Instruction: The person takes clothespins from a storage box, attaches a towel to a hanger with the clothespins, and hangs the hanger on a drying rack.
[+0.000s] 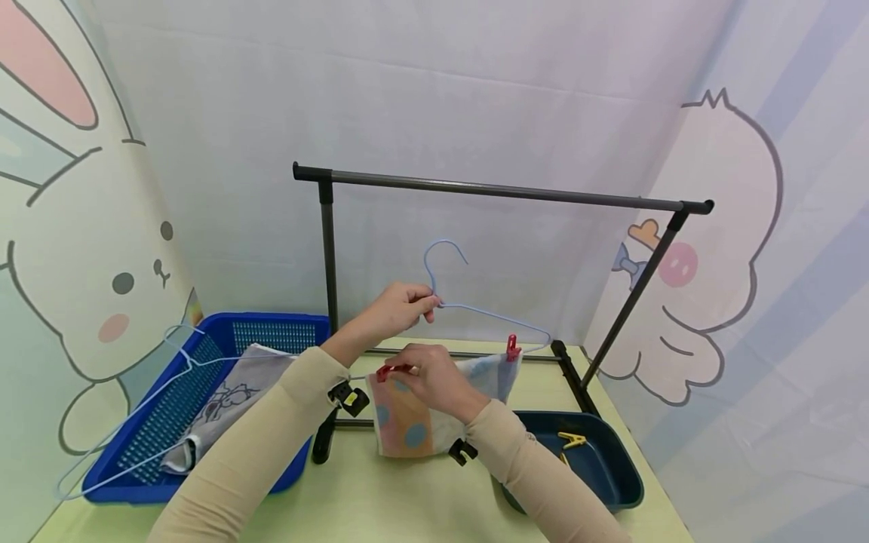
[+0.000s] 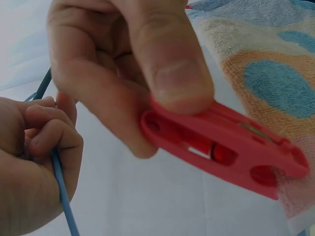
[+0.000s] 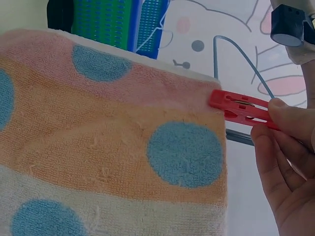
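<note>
My left hand (image 1: 400, 309) grips a light blue wire hanger (image 1: 498, 314) at the neck below its hook, in front of the rack. From the hanger's lower part hangs a small towel (image 1: 407, 434) with pink, orange and white bands and blue dots. A red clothespin (image 1: 512, 348) sits at the towel's right corner. At the left corner, my right hand (image 1: 434, 373) pinches another red clothespin (image 3: 238, 107) between thumb and fingers. The right wrist view has this pin's jaws over the towel's edge. The left wrist view has the hanger wire (image 2: 64, 194) running down from the left hand.
Behind the hands stands a dark metal rack with a horizontal bar (image 1: 502, 191). To the left, a blue basket (image 1: 274, 324) holds a grey cloth (image 1: 227, 396) and another hanger (image 1: 129, 418). A dark basin (image 1: 614, 460) with yellow clothespins (image 1: 572, 439) is at the right.
</note>
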`<action>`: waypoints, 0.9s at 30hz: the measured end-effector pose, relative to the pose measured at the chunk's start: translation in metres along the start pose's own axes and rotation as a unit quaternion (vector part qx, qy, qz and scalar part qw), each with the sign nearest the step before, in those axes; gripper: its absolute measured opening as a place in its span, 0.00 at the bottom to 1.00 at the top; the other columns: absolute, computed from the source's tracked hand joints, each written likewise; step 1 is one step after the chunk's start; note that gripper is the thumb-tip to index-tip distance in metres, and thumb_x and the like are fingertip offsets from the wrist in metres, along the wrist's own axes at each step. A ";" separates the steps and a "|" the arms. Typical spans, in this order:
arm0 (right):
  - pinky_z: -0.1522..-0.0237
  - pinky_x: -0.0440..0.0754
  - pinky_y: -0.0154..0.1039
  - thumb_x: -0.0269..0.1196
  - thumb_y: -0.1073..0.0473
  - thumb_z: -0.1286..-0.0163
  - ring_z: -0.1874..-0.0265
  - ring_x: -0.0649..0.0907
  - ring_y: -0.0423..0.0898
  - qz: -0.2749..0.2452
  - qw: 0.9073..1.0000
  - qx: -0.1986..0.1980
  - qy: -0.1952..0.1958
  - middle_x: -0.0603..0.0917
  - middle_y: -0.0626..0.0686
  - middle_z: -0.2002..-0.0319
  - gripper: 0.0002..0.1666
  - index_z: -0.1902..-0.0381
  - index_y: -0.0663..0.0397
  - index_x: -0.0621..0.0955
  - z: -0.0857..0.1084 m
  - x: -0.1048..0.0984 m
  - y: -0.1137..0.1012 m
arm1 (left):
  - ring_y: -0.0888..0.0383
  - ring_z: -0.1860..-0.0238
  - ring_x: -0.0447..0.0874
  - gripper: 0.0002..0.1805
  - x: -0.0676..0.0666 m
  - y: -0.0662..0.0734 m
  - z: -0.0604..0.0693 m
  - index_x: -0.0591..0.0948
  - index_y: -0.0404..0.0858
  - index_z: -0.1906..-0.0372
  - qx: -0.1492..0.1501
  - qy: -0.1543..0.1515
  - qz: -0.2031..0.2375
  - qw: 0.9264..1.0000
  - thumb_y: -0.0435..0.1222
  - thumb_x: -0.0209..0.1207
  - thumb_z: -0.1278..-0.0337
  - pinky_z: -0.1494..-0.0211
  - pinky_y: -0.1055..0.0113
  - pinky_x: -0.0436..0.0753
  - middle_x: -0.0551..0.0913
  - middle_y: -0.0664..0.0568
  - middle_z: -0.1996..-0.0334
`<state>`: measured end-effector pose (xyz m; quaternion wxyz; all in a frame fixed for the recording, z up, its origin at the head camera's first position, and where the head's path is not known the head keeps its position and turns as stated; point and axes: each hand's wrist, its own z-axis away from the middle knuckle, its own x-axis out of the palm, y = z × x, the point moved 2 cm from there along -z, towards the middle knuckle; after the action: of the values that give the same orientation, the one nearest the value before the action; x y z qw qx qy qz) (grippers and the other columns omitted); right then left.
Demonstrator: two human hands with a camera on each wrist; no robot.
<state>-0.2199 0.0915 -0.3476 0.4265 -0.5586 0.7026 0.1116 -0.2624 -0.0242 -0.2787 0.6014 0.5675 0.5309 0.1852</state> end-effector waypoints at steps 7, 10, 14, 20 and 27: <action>0.66 0.76 0.23 0.70 0.68 0.45 0.71 0.83 0.36 0.002 1.000 -0.004 -0.002 0.86 0.50 0.68 0.07 0.66 0.58 0.86 0.000 0.003 -0.001 | 0.59 0.88 0.56 0.15 0.001 0.001 0.000 0.82 0.37 0.67 -0.001 -0.001 0.002 1.000 0.39 0.48 0.29 0.83 0.69 0.59 0.69 0.51 0.86; 0.66 0.76 0.23 0.70 0.67 0.44 0.70 0.83 0.36 0.008 1.000 -0.010 -0.005 0.86 0.50 0.68 0.07 0.65 0.59 0.86 0.000 0.004 -0.001 | 0.59 0.89 0.55 0.15 0.002 0.001 0.000 0.82 0.37 0.67 -0.001 -0.004 0.000 1.000 0.39 0.48 0.28 0.83 0.69 0.59 0.69 0.47 0.85; 0.65 0.76 0.23 0.70 0.67 0.44 0.70 0.83 0.37 0.021 1.000 -0.017 -0.007 0.86 0.51 0.67 0.08 0.64 0.59 0.85 0.000 0.004 -0.001 | 0.60 0.89 0.55 0.15 0.002 0.000 0.000 0.82 0.37 0.67 0.001 -0.004 -0.002 1.000 0.39 0.48 0.29 0.83 0.69 0.60 0.69 0.46 0.86; 0.64 0.77 0.26 0.69 0.66 0.43 0.69 0.83 0.40 0.041 0.999 -0.020 -0.012 0.85 0.51 0.66 0.10 0.62 0.59 0.85 0.000 0.004 -0.002 | 0.61 0.90 0.55 0.15 0.002 0.005 0.002 0.82 0.35 0.65 0.003 -0.003 -0.004 1.000 0.39 0.48 0.29 0.81 0.69 0.61 0.69 0.52 0.86; 0.63 0.77 0.26 0.69 0.65 0.42 0.67 0.83 0.40 0.055 0.998 -0.026 -0.017 0.84 0.51 0.65 0.11 0.59 0.59 0.84 -0.002 0.004 -0.005 | 0.60 0.89 0.56 0.15 0.002 -0.001 -0.001 0.82 0.36 0.65 -0.001 -0.003 -0.003 1.000 0.39 0.48 0.29 0.81 0.68 0.62 0.71 0.50 0.84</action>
<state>-0.2167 0.0860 -0.3481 0.4171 -0.5277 0.7219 0.1623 -0.2634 -0.0225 -0.2800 0.6045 0.5657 0.5305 0.1818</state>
